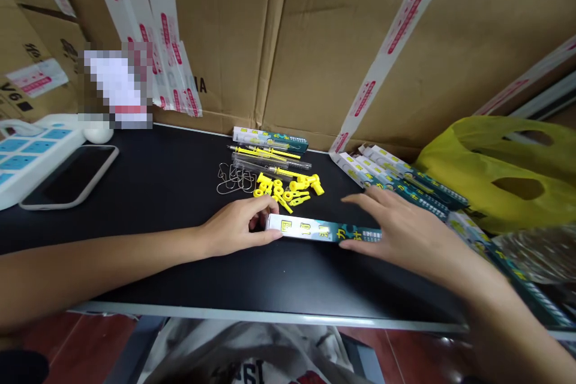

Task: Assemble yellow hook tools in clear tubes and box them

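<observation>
A long narrow box point(315, 229), white at one end and teal at the other with yellow characters, lies on the black table point(180, 279). Thumb and fingers of my left hand point(238, 225) grip its white end. Around the teal end is my right hand point(387, 222), its thumb and fingers spread apart, the thumb beside the box's near edge. Just beyond the box are small yellow plastic parts point(297, 192), bent metal wire hooks point(236, 179), and clear tubes point(270, 162) with yellow rods. Another similar box point(270, 139) lies behind the tubes.
Several similar boxes point(396, 183) lie at the right, beside a yellow plastic bag point(486, 168). A phone point(72, 177) and a white power strip point(33, 153) are at the left. Large taped cardboard boxes point(342, 30) stand along the back. The table's front edge point(279, 315) runs below my hands.
</observation>
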{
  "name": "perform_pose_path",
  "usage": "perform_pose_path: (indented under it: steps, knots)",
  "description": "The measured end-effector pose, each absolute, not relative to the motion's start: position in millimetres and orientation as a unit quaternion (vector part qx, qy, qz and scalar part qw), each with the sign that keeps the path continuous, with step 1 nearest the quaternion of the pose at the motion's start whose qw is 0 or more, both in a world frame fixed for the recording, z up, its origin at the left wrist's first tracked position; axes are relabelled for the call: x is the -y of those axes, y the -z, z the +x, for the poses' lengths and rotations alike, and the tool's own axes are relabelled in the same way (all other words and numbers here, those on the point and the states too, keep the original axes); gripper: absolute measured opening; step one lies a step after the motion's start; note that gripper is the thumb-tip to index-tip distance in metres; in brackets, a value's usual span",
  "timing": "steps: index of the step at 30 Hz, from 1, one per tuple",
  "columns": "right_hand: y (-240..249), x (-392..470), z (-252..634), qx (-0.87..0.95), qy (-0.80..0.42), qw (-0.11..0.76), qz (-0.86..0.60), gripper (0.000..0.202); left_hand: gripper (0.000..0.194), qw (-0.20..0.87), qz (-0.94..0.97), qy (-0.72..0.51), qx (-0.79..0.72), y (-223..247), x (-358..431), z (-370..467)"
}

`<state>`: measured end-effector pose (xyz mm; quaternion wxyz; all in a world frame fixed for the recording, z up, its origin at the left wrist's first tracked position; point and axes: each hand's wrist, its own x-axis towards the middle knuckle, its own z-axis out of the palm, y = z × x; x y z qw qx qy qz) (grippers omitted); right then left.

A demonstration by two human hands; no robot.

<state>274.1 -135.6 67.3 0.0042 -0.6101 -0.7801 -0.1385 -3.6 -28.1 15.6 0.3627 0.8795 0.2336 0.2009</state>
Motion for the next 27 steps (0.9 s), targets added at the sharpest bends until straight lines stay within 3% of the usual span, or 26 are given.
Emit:
perform_pose_path:
  steps: [5, 11, 15, 20, 22, 27]
  knots:
    - [-43, 156, 312, 0.672, 0.014, -0.048, -0.739, 0.064, 0.025, 0.343, 0.885, -0.206, -0.238, -14, 27, -4]
    - [-26, 152, 309, 0.705, -0.125, 0.138, -0.684, 0.036, 0.031, 0.292, 0.911, -0.225, -0.186, -11, 26, -7]
    - [-29, 150, 317, 0.713, -0.094, 0.218, -0.660, 0.039, 0.036, 0.267, 0.915, -0.245, -0.174, -19, 22, -10]
    - [-40, 129, 329, 0.694, -0.001, 0.321, -0.645, 0.041, 0.050, 0.252, 0.874, -0.376, -0.175, -40, -4, -2]
    - [-44, 109, 331, 0.674, 0.031, 0.349, -0.650, 0.039, 0.048, 0.195, 0.872, -0.396, -0.212, -45, -25, 8]
    - [-46, 49, 330, 0.661, 0.074, 0.391, -0.636, 0.030, 0.046, -0.008, 0.926, -0.263, -0.270, -43, -82, 44]
